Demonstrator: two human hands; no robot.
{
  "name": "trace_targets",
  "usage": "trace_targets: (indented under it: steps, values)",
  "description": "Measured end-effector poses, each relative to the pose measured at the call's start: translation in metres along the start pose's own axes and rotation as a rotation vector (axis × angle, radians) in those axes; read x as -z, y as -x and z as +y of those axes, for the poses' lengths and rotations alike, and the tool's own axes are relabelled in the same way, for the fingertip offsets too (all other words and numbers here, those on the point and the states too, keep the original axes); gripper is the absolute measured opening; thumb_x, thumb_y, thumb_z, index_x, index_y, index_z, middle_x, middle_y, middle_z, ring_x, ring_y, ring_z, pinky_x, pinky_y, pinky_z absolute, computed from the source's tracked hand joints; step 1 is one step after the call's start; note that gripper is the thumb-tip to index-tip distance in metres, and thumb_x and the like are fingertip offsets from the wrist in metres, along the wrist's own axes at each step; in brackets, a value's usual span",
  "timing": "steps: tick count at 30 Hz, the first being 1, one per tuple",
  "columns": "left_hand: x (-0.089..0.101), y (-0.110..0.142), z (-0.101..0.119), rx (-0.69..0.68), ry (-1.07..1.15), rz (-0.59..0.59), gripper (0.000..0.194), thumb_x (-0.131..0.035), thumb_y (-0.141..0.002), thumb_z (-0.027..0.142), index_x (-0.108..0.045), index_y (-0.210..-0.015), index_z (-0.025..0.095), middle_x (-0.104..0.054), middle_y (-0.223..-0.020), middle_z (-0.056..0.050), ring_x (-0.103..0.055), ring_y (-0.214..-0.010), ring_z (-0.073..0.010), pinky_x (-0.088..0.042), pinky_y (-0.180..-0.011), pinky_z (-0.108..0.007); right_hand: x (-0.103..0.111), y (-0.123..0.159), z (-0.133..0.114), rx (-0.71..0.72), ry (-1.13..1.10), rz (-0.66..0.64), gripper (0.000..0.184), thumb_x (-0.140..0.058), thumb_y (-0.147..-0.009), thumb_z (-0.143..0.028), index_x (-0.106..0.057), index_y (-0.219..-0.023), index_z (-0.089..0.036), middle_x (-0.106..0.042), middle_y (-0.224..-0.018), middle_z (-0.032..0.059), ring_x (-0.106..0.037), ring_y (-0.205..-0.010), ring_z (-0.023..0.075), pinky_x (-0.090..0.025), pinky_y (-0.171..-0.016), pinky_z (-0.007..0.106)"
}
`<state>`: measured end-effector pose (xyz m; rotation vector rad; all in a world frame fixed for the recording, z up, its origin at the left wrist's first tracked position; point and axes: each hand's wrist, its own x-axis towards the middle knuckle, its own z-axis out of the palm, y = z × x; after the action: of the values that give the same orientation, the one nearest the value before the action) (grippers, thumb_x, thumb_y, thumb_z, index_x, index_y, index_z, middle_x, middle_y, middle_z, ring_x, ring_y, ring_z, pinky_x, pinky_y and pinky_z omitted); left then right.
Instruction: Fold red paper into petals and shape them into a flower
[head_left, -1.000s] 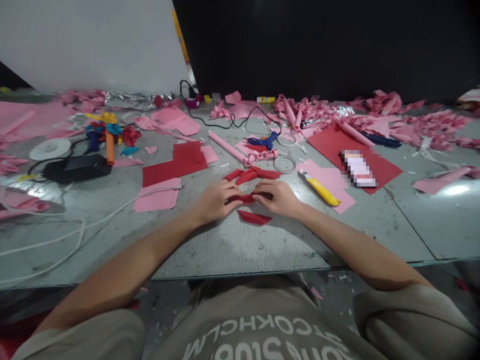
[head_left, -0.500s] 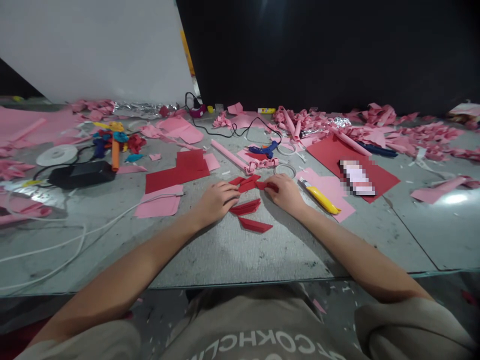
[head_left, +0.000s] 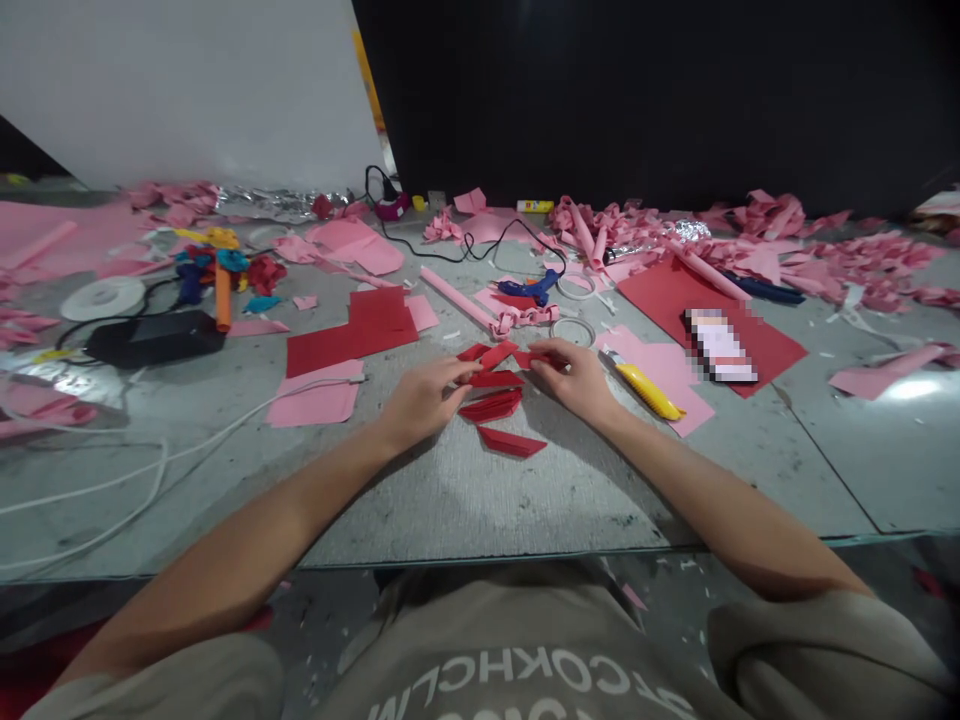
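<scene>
My left hand (head_left: 427, 398) is closed, thumb and fingertips pinching the left end of a folded red paper piece (head_left: 497, 357). Opposite it, my right hand (head_left: 574, 378) grips another folded red paper piece (head_left: 523, 359) with its fingertips, partly covering it. Between my hands lies a slim red folded piece (head_left: 501, 379) on the table. Nearer to me rest a layered red folded piece (head_left: 491, 405) and a slanted red folded piece (head_left: 512, 443), apart from each other. Behind my left fingertips a further red piece (head_left: 471, 352) shows in part.
A yellow utility knife (head_left: 649, 388) lies right of my right hand, by a phone (head_left: 721, 345) on red paper. A blue glue gun (head_left: 532, 287) and tape ring (head_left: 574, 332) sit beyond my hands. At left are red sheets (head_left: 322, 345), a white cable (head_left: 247, 405) and a black box (head_left: 154, 338).
The layered piece between my hands was laid down nearer me. My right hand moved away to the right onto another red piece. My left hand now pinches a piece farther up, and another slim piece lies separately.
</scene>
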<state>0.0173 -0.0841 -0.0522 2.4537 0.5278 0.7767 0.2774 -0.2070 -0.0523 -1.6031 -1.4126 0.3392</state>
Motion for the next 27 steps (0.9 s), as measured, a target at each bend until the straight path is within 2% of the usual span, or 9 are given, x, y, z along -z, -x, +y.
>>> trace_targets:
  steps: [5,8,11,14,16,21,27]
  values:
    - [0.002,-0.003,0.006,0.059,0.105,0.042,0.011,-0.069,-0.095,0.020,-0.079,-0.101,0.021,-0.078,-0.102,-0.006,-0.073,-0.091,-0.0205,-0.059,-0.085,-0.036,-0.001,0.001,-0.005,-0.085,-0.145,0.000,0.028,-0.075,-0.090,-0.035,-0.084,-0.112,-0.021,-0.086,-0.104,0.0074,-0.077,-0.091,0.0249,-0.060,-0.084,0.038]
    - [0.003,-0.005,0.007,0.108,0.205,0.086,0.007,-0.073,-0.093,0.026,-0.077,-0.089,0.021,-0.078,-0.109,-0.007,-0.074,-0.099,-0.0213,-0.060,-0.085,-0.034,-0.001,0.000,-0.006,-0.128,-0.226,0.009,0.026,-0.078,-0.089,-0.037,-0.086,-0.108,-0.022,-0.085,-0.099,0.0061,-0.074,-0.086,0.0232,-0.058,-0.079,0.036]
    - [0.001,-0.005,0.006,0.193,0.323,0.131,0.010,-0.076,-0.091,0.030,-0.076,-0.090,0.020,-0.080,-0.110,-0.008,-0.077,-0.100,-0.0220,-0.063,-0.087,-0.035,-0.002,0.000,-0.004,-0.184,-0.335,0.023,0.029,-0.082,-0.085,-0.042,-0.086,-0.107,-0.023,-0.084,-0.093,0.0044,-0.072,-0.081,0.0215,-0.057,-0.074,0.035]
    - [0.000,-0.004,0.005,0.286,0.434,0.153,0.025,-0.080,-0.088,0.032,-0.077,-0.110,0.020,-0.081,-0.093,-0.005,-0.078,-0.085,-0.0201,-0.064,-0.080,-0.034,-0.005,0.002,-0.005,-0.244,-0.451,0.044,0.031,-0.087,-0.082,-0.043,-0.085,-0.107,-0.024,-0.084,-0.094,0.0040,-0.074,-0.082,0.0212,-0.058,-0.075,0.034]
    - [-0.002,-0.003,0.006,0.331,0.489,0.165,0.034,-0.083,-0.086,0.035,-0.078,-0.116,0.020,-0.081,-0.090,-0.005,-0.077,-0.083,-0.0202,-0.063,-0.077,-0.033,-0.006,0.004,-0.008,-0.276,-0.512,0.060,0.030,-0.089,-0.080,-0.042,-0.085,-0.104,-0.024,-0.084,-0.095,0.0038,-0.074,-0.083,0.0209,-0.058,-0.076,0.034]
    - [-0.005,-0.001,0.021,0.408,0.577,0.203,0.024,-0.086,-0.083,0.042,-0.082,-0.090,0.020,-0.082,-0.088,-0.005,-0.074,-0.080,-0.0195,-0.060,-0.075,-0.032,-0.010,0.013,-0.022,-0.321,-0.628,0.041,0.030,-0.096,-0.074,-0.040,-0.086,-0.097,-0.024,-0.084,-0.093,0.0034,-0.073,-0.082,0.0201,-0.058,-0.078,0.034]
    - [-0.002,0.004,0.043,0.432,0.634,0.240,0.018,-0.085,-0.083,0.039,-0.081,-0.082,0.021,-0.076,-0.078,-0.001,-0.065,-0.070,-0.0152,-0.053,-0.067,-0.028,-0.015,0.017,-0.028,-0.361,-0.761,-0.016,0.033,-0.100,-0.070,-0.041,-0.086,-0.095,-0.024,-0.084,-0.094,0.0037,-0.073,-0.083,0.0188,-0.058,-0.080,0.034]
